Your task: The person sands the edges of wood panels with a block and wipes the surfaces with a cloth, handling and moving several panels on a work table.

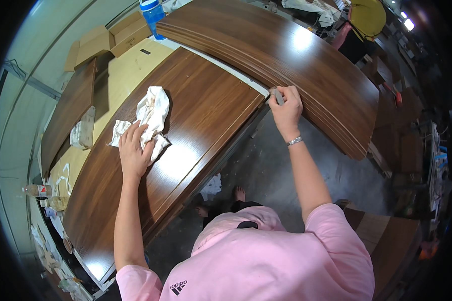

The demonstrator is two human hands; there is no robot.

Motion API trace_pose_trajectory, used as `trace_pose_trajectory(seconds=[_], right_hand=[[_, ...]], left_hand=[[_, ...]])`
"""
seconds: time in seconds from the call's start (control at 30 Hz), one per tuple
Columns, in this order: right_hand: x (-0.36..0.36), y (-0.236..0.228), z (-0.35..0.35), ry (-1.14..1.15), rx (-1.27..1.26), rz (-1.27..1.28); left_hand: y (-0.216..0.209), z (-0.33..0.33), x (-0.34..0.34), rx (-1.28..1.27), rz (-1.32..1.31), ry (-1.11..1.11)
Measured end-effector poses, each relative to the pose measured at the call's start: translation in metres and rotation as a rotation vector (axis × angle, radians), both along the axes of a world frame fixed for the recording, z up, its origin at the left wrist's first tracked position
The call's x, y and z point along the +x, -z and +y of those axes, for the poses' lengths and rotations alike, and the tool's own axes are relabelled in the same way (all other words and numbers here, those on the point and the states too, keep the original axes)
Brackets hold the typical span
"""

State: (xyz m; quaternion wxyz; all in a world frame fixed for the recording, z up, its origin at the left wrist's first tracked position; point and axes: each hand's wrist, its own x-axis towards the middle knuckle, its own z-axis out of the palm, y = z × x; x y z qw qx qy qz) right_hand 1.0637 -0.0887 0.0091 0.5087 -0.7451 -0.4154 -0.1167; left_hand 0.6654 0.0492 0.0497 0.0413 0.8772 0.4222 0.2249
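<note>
A dark brown wood-grain panel lies flat on the bench before me. My left hand rests on it with the fingers closed over a crumpled white cloth, part of which spreads beyond the fingertips. At the panel's far right corner, my right hand pinches a small grey block; its kind is not clear. The block is close to the end of a white strip and the moulded edge of a stack of similar brown panels. I cannot tell whether it touches either.
A blue bottle stands at the far left beside an open cardboard box. Another brown panel leans upright at left, near a wrapped white block. A small bottle lies at the left edge. Grey floor shows between bench and stack.
</note>
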Motion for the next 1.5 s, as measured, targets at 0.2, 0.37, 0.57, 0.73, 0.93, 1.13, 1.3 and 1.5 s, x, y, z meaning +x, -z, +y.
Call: trace_pose_trajectory(seconds=[0.2,0.37,0.57,0.73,0.93,1.13,1.3,1.5], right_hand=[[-0.034,-0.004,-0.014,-0.221,-0.008,0.008],[-0.054,-0.008,-0.019,-0.241,-0.013,0.147],[-0.059,-0.009,-0.013,-0.218,-0.012,0.045],[-0.183,-0.014,-0.061,-0.676,0.002,0.067],[-0.152,-0.029,-0.041,-0.435,0.069,0.050],[-0.134,-0.013,-0.037,-0.352,0.017,0.028],[-0.206,-0.013,-0.058,-0.690,0.015,0.066],[-0.168,-0.022,-0.045,-0.431,0.040,0.098]], left_hand=[[0.000,-0.001,0.000,-0.003,0.004,-0.002],[-0.001,0.001,-0.003,0.010,-0.001,0.022],[0.000,0.004,-0.001,0.003,0.012,0.017],[-0.002,0.001,-0.001,-0.005,0.006,0.007],[0.000,-0.002,-0.004,-0.006,0.000,-0.004],[-0.004,-0.003,0.000,-0.007,-0.014,-0.017],[-0.001,-0.001,-0.001,-0.012,-0.024,-0.028],[0.004,-0.004,-0.004,-0.006,-0.038,-0.059]])
